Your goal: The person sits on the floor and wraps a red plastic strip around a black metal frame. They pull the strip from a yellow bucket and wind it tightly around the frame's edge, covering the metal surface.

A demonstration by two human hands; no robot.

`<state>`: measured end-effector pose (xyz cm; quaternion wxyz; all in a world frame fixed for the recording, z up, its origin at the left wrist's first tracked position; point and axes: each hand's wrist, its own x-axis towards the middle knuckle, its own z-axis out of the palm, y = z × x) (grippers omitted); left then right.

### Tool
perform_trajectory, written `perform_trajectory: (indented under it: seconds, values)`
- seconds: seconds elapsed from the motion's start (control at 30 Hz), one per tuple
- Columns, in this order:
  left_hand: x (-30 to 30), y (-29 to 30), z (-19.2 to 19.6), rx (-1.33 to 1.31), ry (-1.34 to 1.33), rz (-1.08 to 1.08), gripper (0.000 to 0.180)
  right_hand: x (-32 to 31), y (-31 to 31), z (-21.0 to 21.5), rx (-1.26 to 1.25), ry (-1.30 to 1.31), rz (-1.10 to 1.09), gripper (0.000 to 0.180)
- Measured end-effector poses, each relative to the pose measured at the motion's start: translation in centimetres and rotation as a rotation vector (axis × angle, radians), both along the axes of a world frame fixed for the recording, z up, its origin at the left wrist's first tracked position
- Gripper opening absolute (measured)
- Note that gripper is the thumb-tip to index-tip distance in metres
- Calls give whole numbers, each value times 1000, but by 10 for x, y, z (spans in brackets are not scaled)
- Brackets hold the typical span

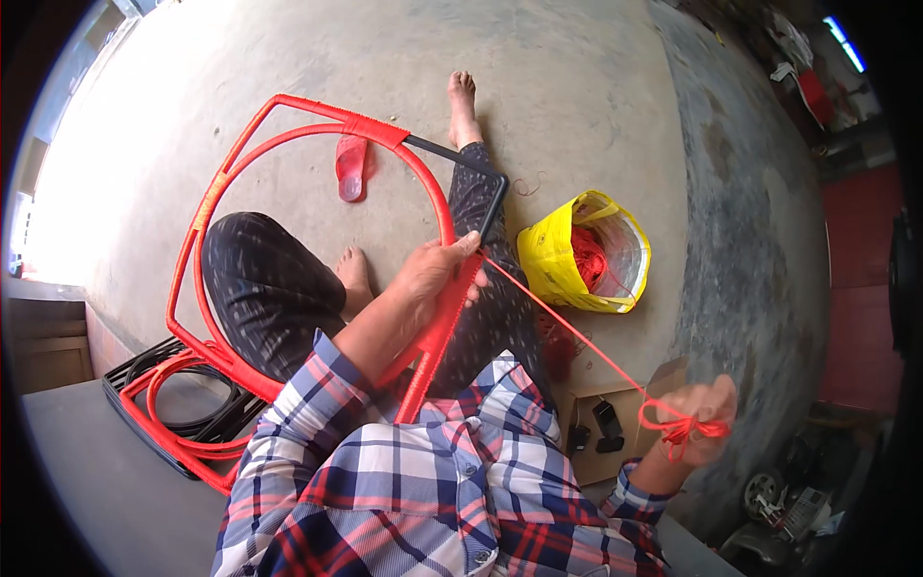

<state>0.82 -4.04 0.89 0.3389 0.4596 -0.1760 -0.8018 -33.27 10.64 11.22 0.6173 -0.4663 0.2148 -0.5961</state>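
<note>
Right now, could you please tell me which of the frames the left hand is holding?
The large red-wrapped frame with one bare black corner; the other frames lie overlapping at lower left.

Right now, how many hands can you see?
2: the left hand near the centre, gripping the red-wrapped frame, and the right hand at lower right, holding a bundle of red cord. No others show.
</note>
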Motion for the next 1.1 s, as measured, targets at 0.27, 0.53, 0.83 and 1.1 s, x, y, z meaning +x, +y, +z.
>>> perform_trajectory:
  seconds: [0.27,0.53,0.83,1.1]
  values:
    - [-8,-1,10,-2,-9,-7,14,17,-40,-60,168,20,-267,15]
    - [-14,6,24,-27,14,-19,14,152,-121,-146,131,856,-33,21]
    - [-15,9,28,-24,20,-15,15,172,-161,-88,264,-47,-158,60]
    - [-14,8,24,-39,37,-12,14,146,-161,-92,133,540,-433,22]
